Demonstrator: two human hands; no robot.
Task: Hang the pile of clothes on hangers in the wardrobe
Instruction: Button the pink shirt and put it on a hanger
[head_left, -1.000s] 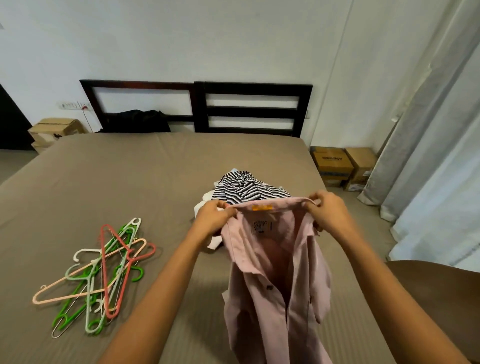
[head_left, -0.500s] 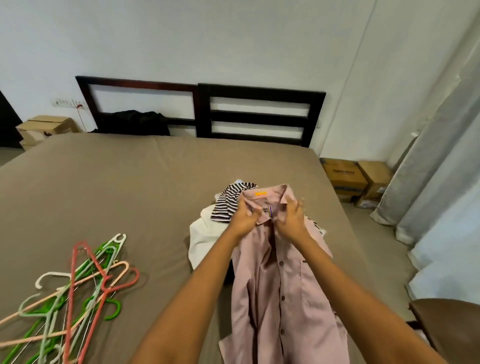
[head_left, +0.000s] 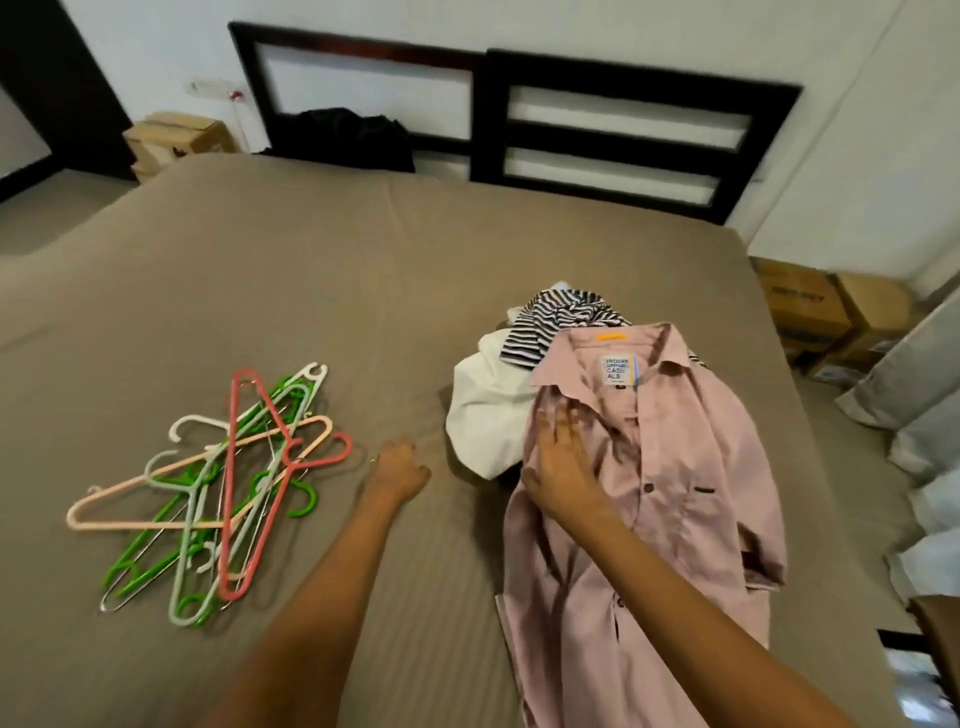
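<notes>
Under the right hand (head_left: 563, 462), laid flat and open, lies the pink shirt (head_left: 685, 467); the empty, loose left hand (head_left: 400, 470) is just short of the hangers (head_left: 270, 447). Beyond both, the pile (head_left: 488, 405) waits: seemingly nothing hung yet.

We stretch both bare arms forward from the lower edge of the view. Our right hand (head_left: 561, 467) lies palm down on the pink shirt (head_left: 685, 467), on its left front panel below the collar. Its fingers (head_left: 558, 428) are straight, slightly spread and pointing toward the collar. The right forearm (head_left: 701, 618) crosses over the lower part of the shirt. Our left hand (head_left: 400, 470) hangs to the left of the shirt, clear of its edge, back upward and fingers loosely curled under with nothing visibly in them. It is somewhat blurred. The left forearm (head_left: 317, 592) runs straight, well left of the shirt.
</notes>
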